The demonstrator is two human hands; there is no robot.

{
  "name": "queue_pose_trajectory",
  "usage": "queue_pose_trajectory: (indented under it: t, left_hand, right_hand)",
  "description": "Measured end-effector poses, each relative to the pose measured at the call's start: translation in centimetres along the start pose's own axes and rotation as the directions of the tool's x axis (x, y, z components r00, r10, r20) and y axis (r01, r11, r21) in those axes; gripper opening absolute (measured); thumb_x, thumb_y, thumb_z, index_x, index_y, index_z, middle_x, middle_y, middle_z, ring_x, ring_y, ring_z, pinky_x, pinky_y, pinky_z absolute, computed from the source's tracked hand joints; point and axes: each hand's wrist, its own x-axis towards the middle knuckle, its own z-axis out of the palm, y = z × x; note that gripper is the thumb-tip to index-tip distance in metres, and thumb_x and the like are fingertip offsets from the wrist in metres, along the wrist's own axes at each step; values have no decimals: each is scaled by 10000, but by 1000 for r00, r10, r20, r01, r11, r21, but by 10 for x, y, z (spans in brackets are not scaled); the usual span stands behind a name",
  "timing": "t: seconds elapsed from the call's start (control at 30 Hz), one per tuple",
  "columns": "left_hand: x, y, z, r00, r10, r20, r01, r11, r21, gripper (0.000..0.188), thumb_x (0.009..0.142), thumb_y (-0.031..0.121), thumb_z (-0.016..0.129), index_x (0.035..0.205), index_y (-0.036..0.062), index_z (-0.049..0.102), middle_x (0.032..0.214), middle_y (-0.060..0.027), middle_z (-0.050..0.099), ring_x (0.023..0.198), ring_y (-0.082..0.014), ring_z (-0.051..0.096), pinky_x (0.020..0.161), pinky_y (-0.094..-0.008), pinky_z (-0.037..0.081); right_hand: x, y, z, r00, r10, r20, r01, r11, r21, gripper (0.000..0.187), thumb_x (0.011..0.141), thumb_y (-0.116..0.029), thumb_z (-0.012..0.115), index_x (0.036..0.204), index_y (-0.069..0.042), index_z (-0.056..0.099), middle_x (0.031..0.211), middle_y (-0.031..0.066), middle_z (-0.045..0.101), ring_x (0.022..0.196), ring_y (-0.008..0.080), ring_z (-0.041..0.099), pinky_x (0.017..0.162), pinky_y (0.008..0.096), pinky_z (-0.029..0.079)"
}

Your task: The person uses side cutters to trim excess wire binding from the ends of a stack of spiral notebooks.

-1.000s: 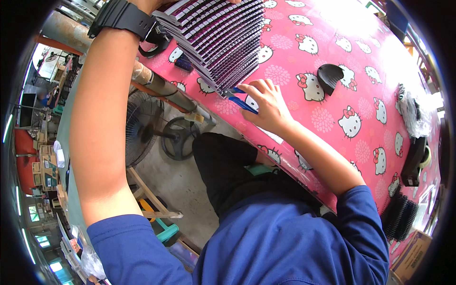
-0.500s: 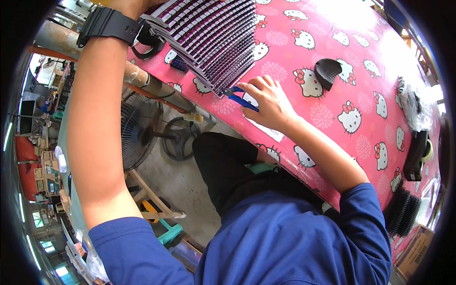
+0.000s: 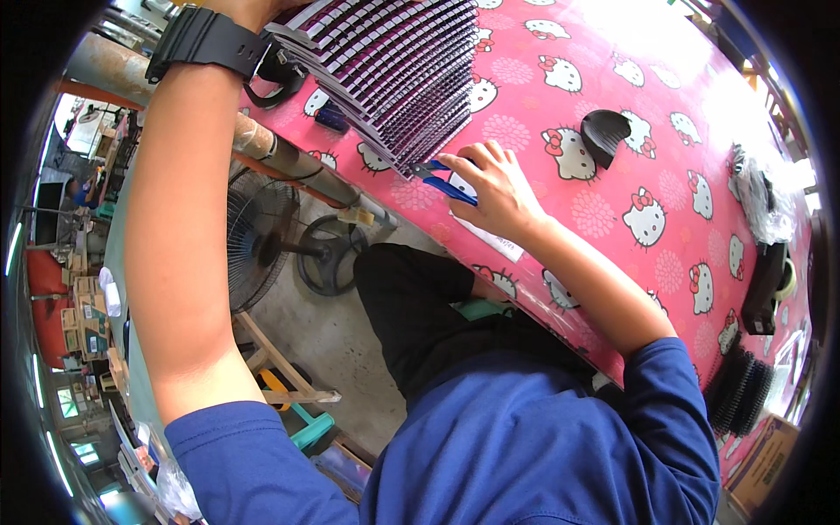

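Observation:
A fanned stack of long, thin strips [image 3: 385, 74], striped white, black and purple, lies on the table at the top. My right hand [image 3: 499, 188] is closed around blue-handled nippers [image 3: 451, 187]. The nippers' jaws touch or sit very near the stack's lower corner. My left hand [image 3: 258, 10] reaches to the stack's far left end, below a black wristwatch [image 3: 206, 45]; the picture's upper edge cuts off its fingers. A small dark blue object [image 3: 331, 117] lies beside the stack's left edge, next to a black curved item [image 3: 276, 79].
A pink patterned cloth covers the table [image 3: 591, 212]. On it rest a black half-round piece [image 3: 604, 137], a clear plastic bag [image 3: 763, 197], a black tape dispenser [image 3: 768, 289] and a black bristly roll [image 3: 742, 394]. A metal pipe [image 3: 289, 157] runs along its left edge, above a fan [image 3: 258, 236].
The view has shifted very slightly. Both hands, the nippers and the stack keep nearly the same places.

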Motion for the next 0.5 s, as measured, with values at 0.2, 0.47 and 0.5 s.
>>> queue_pose_trajectory:
  t: [0.2, 0.47, 0.5]
  left_hand:
    - [-1, -2, 0, 998, -52, 19, 52, 998, -19, 1326, 544, 472, 788, 1476, -49, 2, 1450, -378, 218, 1390, -390, 239, 1137, -356, 208]
    - [-28, 26, -12, 987, 16, 161, 14, 983, -183, 1299, 550, 464, 771, 1475, -56, 23, 1423, -364, 292, 1338, -362, 350, 1080, -327, 313]
    - [-39, 30, -16, 977, 28, 213, 29, 964, -264, 1298, 552, 458, 773, 1475, -54, 17, 1420, -363, 298, 1328, -362, 366, 1073, -328, 324]
  right_hand:
    - [9, -1, -7, 999, -31, -18, 32, 995, 98, 440, 748, -241, 695, 1154, -88, 620, 929, 100, 591, 865, 250, 568, 774, 387, 459]
    - [16, 3, -17, 914, 245, 323, -348, 882, 317, 339, 774, -297, 642, 1018, -63, 663, 838, 123, 649, 795, 274, 636, 710, 393, 493]
    - [9, -8, -19, 953, 205, 224, -235, 964, 120, 451, 707, -299, 688, 1105, -95, 631, 991, 131, 604, 981, 322, 553, 819, 427, 448]
